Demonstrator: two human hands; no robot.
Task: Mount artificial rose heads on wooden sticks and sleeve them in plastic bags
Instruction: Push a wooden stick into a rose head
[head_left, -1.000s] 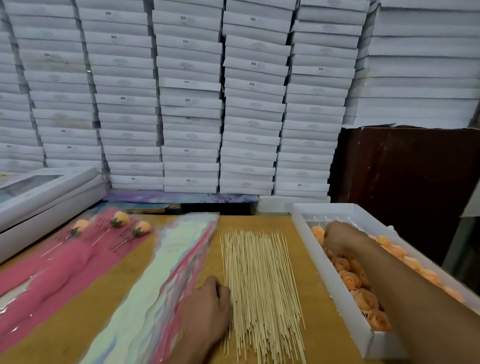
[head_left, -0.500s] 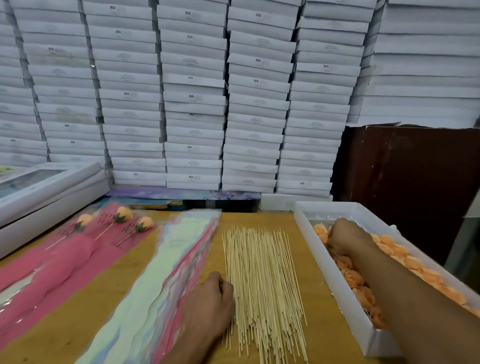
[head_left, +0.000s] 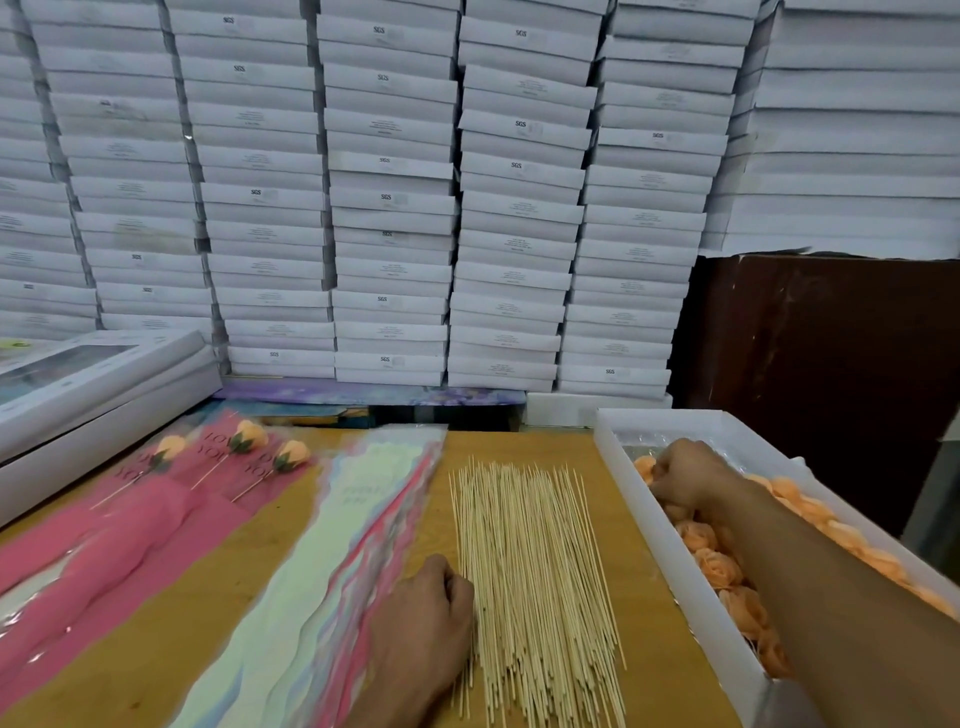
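The left hands-side first: the left hand (head_left: 423, 618) lies knuckles-up on the counter (head_left: 519, 447) at the left edge of the spread of wooden sticks (head_left: 530, 582), fingers curled under and touching the nearest sticks; whether it pinches one I cannot tell. The right hand (head_left: 685, 475) reaches into the far end of the white tray (head_left: 670, 551), fingers curled down among the peach rose heads (head_left: 719, 566); whether it grips one is hidden by the hand itself.

The rose heads fill the tray along the counter's right edge, partly covered by the right forearm. The sticks lie fanned lengthwise in the middle of the counter, between the tray and a stack of pale plastic sleeves (head_left: 332, 587) with pink and blue edging; faint lettering on the top sleeve is too blurred to read. Further left lie pink sleeves (head_left: 104, 561) printed "LOVE YOU", with three finished roses on sticks (head_left: 244, 441) resting on them near the far end.

Behind the counter rise columns of flat white boxes (head_left: 389, 208), many with a small "SGS" label on the front edge; the other printed lines are too small to read. Two larger window-lid boxes (head_left: 93, 384) sit stacked at the left, overhanging the pink sleeves' corner. A dark brown panel (head_left: 821, 374) stands behind the tray at the right.
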